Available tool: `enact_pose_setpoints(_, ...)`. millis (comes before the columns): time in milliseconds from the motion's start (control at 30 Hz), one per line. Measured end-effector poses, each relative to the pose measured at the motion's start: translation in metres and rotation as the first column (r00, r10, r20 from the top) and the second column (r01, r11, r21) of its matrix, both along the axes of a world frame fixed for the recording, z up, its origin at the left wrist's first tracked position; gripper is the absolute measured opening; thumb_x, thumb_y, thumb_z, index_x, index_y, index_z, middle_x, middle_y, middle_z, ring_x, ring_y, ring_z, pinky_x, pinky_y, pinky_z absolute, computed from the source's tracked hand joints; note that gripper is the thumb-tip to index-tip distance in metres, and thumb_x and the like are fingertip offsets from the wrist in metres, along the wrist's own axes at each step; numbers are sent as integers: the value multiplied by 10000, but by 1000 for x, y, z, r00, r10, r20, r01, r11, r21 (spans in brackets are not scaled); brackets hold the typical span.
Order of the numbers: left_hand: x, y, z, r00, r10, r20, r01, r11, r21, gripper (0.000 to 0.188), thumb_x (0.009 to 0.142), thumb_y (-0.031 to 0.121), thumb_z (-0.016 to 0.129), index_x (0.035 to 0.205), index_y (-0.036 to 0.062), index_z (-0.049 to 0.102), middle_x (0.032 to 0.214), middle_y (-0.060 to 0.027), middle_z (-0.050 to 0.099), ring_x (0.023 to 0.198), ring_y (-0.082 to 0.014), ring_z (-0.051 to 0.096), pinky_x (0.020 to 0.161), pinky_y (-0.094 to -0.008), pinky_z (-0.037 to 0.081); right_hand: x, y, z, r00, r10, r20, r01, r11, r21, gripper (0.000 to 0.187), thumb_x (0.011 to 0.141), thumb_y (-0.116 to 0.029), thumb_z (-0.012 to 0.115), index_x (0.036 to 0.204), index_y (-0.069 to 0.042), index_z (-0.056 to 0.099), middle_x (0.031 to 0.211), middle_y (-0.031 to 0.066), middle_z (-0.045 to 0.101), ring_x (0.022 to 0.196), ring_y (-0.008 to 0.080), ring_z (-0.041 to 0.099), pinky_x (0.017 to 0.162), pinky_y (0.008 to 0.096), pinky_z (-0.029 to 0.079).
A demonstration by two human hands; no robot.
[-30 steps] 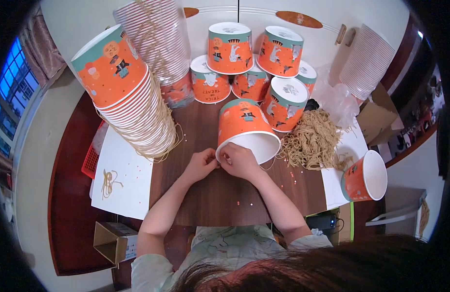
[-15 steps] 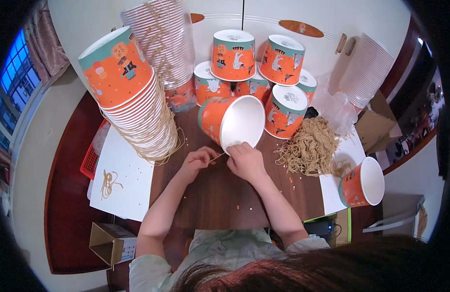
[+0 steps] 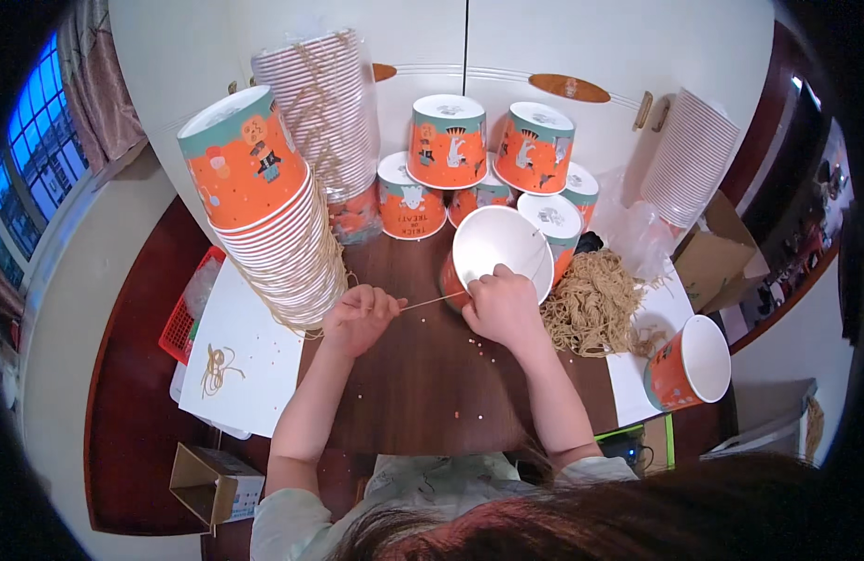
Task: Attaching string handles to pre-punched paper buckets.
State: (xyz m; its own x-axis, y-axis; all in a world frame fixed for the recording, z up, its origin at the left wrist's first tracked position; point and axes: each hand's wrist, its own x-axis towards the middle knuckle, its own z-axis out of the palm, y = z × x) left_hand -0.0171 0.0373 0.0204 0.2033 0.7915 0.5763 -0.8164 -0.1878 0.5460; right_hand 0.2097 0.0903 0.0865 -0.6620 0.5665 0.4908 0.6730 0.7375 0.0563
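Note:
An orange-and-teal paper bucket [image 3: 488, 234] is tilted above the table, its white inside facing me. My right hand [image 3: 506, 307] grips its near rim, fingers over the edge and thumb at the outer wall. My left hand [image 3: 362, 320], left of the bucket, pinches the end of a thin tan cord [image 3: 434, 301]. The cord runs taut from those fingers to the bucket's side beside my right thumb. More thin cord seems to show inside the bucket near its right rim. How it passes through the wall is hidden by my right hand.
A tall nested bucket stack [image 3: 278, 252] draped in cord leans at left. Upside-down buckets [image 3: 448, 150] are piled at the back. Right of my right hand lies a heap of tan cords [image 3: 595, 304]; a loose bucket [image 3: 689, 369] rests at the table's right edge. Small beads dot the dark tabletop [image 3: 413, 393].
The bucket has moved right and turned its opening more toward me. My left hand has drawn left, away from my right hand, and a longer stretch of cord shows between them.

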Motion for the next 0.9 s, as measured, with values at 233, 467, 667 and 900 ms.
enact_pose_setpoints(233,35,16,61,987,121,-104,-137,977,-161,92,830,108,488,759,56,463,731,-36,458,699,-149,481,673,-310,418,0,1,8,989,14,147,8,989,-146,207,719,-272,565,685,-78,628,618,93,604,628,245,602,560,370,479)
enact_pose_setpoints(467,59,38,48,472,475,-743,-550,817,173,157,799,49,549,950,7,544,737,6,536,622,-21,482,516,-172,388,14,18,11,922,165,-349,-343,767,-542,200,750,-104,577,932,-68,500,647,84,576,629,256,593,573,331,445)
enact_pose_setpoints(667,64,38,40,312,463,-830,-458,838,296,125,782,86,595,872,4,570,632,29,523,589,-14,472,517,-179,383,14,24,14,767,217,-604,-541,724,-427,85,786,-35,520,868,-28,498,725,107,552,679,251,561,623,295,437)
enact_pose_setpoints(900,57,32,46,437,311,-844,-475,876,78,102,798,97,587,854,14,567,689,13,554,619,-27,492,533,-180,396,15,26,8,847,269,-458,-412,877,-248,131,713,-31,543,841,-12,562,845,114,574,786,278,559,700,363,442)
